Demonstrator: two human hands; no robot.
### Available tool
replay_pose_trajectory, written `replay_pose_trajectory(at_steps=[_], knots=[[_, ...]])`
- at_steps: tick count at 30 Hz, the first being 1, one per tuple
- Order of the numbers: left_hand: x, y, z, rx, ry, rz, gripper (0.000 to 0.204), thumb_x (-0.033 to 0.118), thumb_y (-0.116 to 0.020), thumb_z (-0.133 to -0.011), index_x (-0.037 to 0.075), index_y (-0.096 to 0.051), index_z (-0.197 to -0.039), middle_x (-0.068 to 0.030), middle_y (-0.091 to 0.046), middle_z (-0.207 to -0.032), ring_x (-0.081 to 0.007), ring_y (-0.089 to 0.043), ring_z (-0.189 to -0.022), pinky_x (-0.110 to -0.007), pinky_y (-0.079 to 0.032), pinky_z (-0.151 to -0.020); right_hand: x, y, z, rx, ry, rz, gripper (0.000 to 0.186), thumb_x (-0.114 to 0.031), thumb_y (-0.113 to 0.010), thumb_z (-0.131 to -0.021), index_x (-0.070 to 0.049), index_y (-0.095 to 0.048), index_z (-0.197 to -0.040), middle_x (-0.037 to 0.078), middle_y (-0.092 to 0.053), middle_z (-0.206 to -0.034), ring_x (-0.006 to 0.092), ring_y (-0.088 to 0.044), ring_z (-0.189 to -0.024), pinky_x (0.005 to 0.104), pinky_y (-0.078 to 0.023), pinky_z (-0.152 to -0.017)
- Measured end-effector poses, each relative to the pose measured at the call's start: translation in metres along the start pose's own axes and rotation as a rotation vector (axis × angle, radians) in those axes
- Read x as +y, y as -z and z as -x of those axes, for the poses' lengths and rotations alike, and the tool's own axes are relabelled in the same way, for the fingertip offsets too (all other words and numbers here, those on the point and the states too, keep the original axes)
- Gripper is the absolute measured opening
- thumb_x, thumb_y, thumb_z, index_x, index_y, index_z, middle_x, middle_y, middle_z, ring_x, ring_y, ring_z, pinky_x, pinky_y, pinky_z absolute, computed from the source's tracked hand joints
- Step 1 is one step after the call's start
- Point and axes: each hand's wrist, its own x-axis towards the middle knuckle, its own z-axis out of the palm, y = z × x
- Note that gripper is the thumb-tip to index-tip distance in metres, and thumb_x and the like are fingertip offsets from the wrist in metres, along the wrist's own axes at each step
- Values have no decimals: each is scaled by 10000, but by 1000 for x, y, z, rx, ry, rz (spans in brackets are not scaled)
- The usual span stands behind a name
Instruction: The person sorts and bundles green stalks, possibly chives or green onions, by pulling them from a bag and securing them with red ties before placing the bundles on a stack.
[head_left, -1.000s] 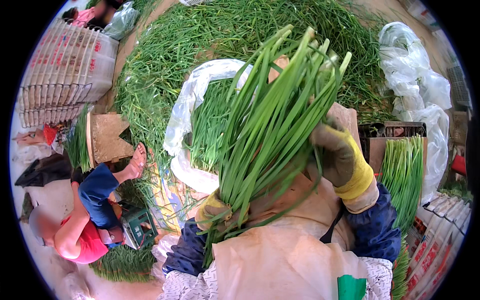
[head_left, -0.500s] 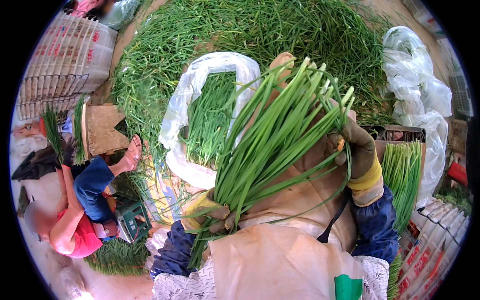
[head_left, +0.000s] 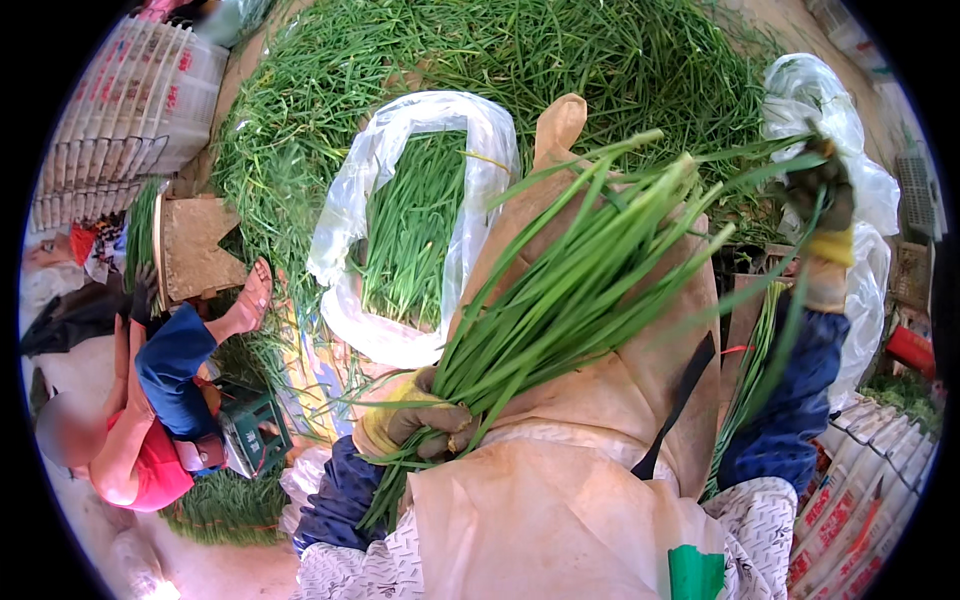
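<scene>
Across my lap lies a bunch of garlic chives [head_left: 570, 310], pale stem ends pointing up and right. My left hand [head_left: 420, 418], in a worn yellow-cuffed glove, is closed around its leafy lower end. Out to the right, my gloved right hand [head_left: 818, 195] is raised apart from the bunch, pinching a few loose chive leaves [head_left: 745, 180] that trail from it, partly blurred. In front of me an opened clear plastic bag [head_left: 335, 245] holds chives standing close together. Below my right forearm, more chives [head_left: 752, 370] stand in a stack, partly hidden by the sleeve.
A wide heap of loose chives [head_left: 600, 50] covers the floor ahead. At left a co-worker [head_left: 140, 440] sits near a wooden board [head_left: 195, 250] and green crate [head_left: 258, 435]. White crates [head_left: 150, 110] stand far left; crumpled clear plastic [head_left: 860, 280] lies at right.
My right hand has moved from the bunch's stem end out to the upper right, drawing a few leaves away. The left hand keeps hold. The co-worker's hands no longer hold a separate raised bundle.
</scene>
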Motion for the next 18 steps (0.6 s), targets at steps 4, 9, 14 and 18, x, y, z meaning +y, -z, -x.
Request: replay_pose_trajectory(at_steps=[4, 9, 14, 18], knots=[[-1, -10, 0, -46, -73, -31, 316, 164, -720, -725, -1, -593, -962, -97, -568, -628, -114, -465, -441, -222, -313, -372, -64, 65, -39, 347, 11, 701, 285, -365, -614, -842, -90, -641, -906, 36, -572, -739, 173, -527, -713, 282, -393, -543], [15, -25, 1, -10, -25, -128, 323, 244, -724, -755, 7, -604, -938, -82, -571, -648, -89, -445, -431, -222, -303, -372, 3, -51, -53, 315, 137, 1837, 627, -364, -681, -783, -6, -522, -1272, 216, -582, -1214, 284, -553, -1153, 331, -440, -938], [12, -18, 6, 24, -10, -92, 313, 230, -726, -761, -3, -607, -932, -68, -567, -648, -89, -462, -435, -228, -324, -382, 105, -211, -53, -432, -76, 1879, 484, -376, -712, -749, -63, -640, -1111, 148, -680, -907, 253, -658, -770, 349, -514, -714], [11, -20, 1, 9, -13, -195, 303, 215, -720, -763, -8, -609, -936, -62, -573, -655, -93, -478, -439, -227, -332, -386, 109, -194, -61, -387, 137, 1605, 245, -226, -647, -818, -27, -648, -960, 82, -636, -737, 155, -601, -635, 293, -482, -596]])
